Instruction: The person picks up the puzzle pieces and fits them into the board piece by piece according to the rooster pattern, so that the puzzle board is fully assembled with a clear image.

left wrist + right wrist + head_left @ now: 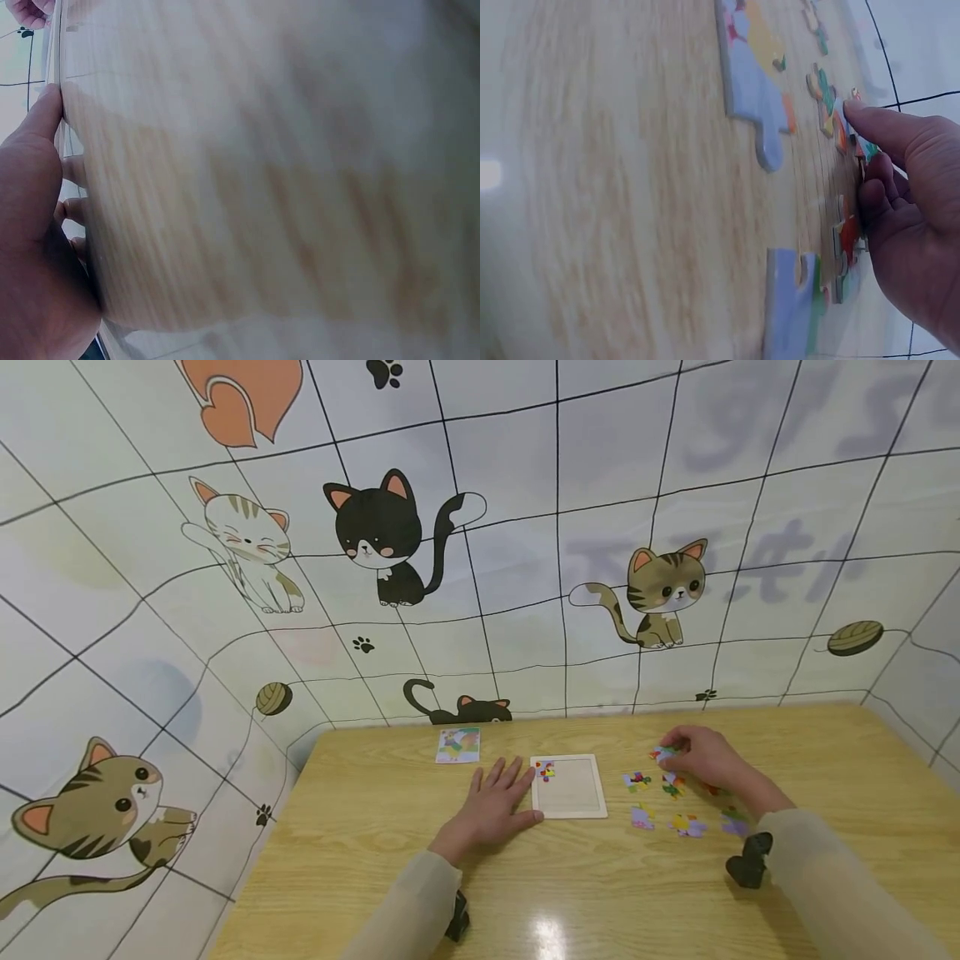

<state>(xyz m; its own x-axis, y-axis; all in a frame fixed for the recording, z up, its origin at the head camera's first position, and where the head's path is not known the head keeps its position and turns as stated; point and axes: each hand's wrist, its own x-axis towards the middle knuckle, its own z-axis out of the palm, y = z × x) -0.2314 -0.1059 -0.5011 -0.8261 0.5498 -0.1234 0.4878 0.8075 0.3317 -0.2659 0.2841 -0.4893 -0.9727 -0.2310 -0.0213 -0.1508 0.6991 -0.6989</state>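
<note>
My left hand (489,806) lies flat on the table with its fingers spread, against the left side of a square wooden puzzle tray (602,793). A colourful jigsaw piece (545,770) sits in the tray's upper left corner. To the right of the tray, my right hand (705,758) pinches a jigsaw piece (662,753) between thumb and fingers. The right wrist view shows this hand (922,202) close above other loose pieces. In the left wrist view, the left thumb (46,112) touches the tray's edge.
Several loose jigsaw pieces (687,825) lie right of the tray, some under and beside the right hand. A printed picture card (458,746) lies at the back left. Behind the wooden table (360,827) hangs a cat-patterned wall covering (517,568).
</note>
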